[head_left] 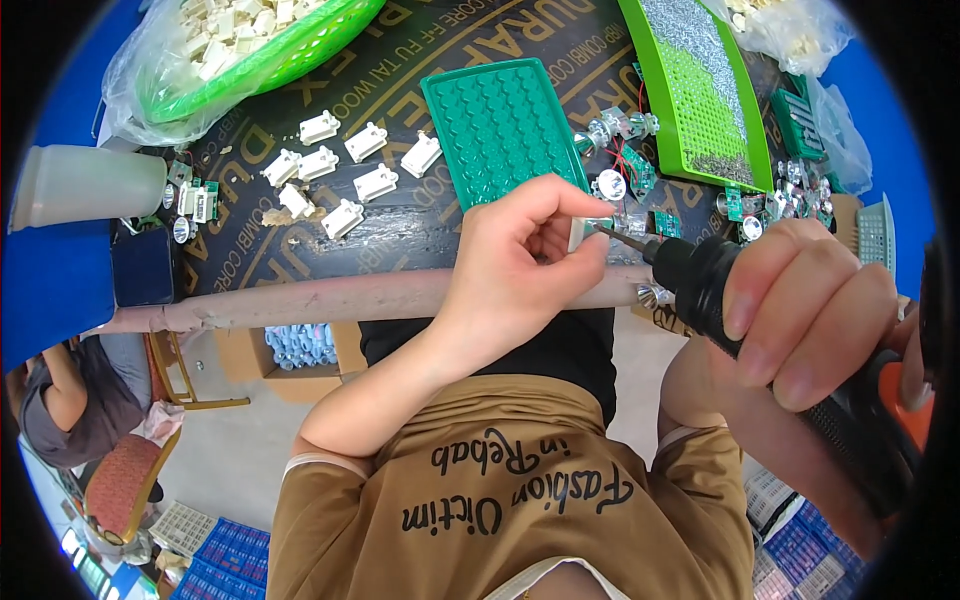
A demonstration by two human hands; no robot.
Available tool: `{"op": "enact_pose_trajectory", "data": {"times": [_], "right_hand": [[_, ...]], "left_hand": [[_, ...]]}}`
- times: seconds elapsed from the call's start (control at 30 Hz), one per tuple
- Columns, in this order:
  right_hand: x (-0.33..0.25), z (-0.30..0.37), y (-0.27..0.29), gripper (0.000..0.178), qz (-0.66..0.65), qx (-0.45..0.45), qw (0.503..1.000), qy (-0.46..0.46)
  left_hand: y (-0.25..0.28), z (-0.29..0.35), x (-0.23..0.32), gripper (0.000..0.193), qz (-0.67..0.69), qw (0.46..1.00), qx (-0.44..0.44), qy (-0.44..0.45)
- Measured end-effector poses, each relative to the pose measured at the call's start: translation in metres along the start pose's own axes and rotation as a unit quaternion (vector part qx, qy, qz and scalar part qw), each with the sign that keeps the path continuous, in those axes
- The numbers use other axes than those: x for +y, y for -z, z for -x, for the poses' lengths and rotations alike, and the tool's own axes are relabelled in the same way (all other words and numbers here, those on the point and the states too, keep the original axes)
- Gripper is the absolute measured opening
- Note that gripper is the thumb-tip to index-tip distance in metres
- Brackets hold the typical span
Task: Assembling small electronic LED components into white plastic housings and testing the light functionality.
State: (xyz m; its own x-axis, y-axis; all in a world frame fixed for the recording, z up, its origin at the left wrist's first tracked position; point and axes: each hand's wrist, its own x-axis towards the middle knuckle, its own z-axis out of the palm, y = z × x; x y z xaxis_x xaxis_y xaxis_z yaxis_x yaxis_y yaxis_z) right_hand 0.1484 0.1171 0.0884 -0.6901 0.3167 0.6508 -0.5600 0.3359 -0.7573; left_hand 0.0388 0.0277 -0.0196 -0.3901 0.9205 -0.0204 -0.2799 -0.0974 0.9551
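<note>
My left hand [520, 250] pinches a small white plastic part [578, 232] at the table's near edge, fingers closed around it. My right hand [810, 305] grips a black and orange electric screwdriver [720, 290]; its thin bit [620, 236] touches the part held by my left hand. Several white plastic housings [345, 170] lie scattered on the dark table top to the left. A teal studded tray [500, 125] lies just beyond my left hand.
A green basket [290, 55] of white parts sits in a plastic bag at the back left. A green tray [700, 85] of screws stands at the right, with small circuit boards and clear lenses [625, 150] beside it. Another person [70, 400] sits at lower left.
</note>
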Motion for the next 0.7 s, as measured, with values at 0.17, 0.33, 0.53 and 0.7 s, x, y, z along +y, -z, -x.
{"op": "enact_pose_trajectory", "data": {"times": [0.17, 0.33, 0.53, 0.7], "right_hand": [[0.006, 0.002, -0.011, 0.074, 0.013, 0.040, 0.998, 0.053], [0.005, 0.002, -0.013, 0.073, 0.013, 0.043, 0.998, 0.049], [0.016, 0.011, -0.018, 0.072, -0.008, 0.103, 0.990, 0.091], [0.007, 0.006, -0.009, 0.030, -0.048, 0.072, 0.995, 0.046]], "left_hand": [[0.000, 0.000, -0.001, 0.013, 0.007, 1.000, 0.003, -0.005], [0.000, 0.000, -0.002, 0.013, 0.017, 1.000, 0.005, -0.006], [-0.002, 0.000, -0.001, 0.013, 0.025, 1.000, 0.007, 0.004], [-0.001, 0.001, -0.003, 0.013, 0.016, 1.000, 0.014, -0.007]]}}
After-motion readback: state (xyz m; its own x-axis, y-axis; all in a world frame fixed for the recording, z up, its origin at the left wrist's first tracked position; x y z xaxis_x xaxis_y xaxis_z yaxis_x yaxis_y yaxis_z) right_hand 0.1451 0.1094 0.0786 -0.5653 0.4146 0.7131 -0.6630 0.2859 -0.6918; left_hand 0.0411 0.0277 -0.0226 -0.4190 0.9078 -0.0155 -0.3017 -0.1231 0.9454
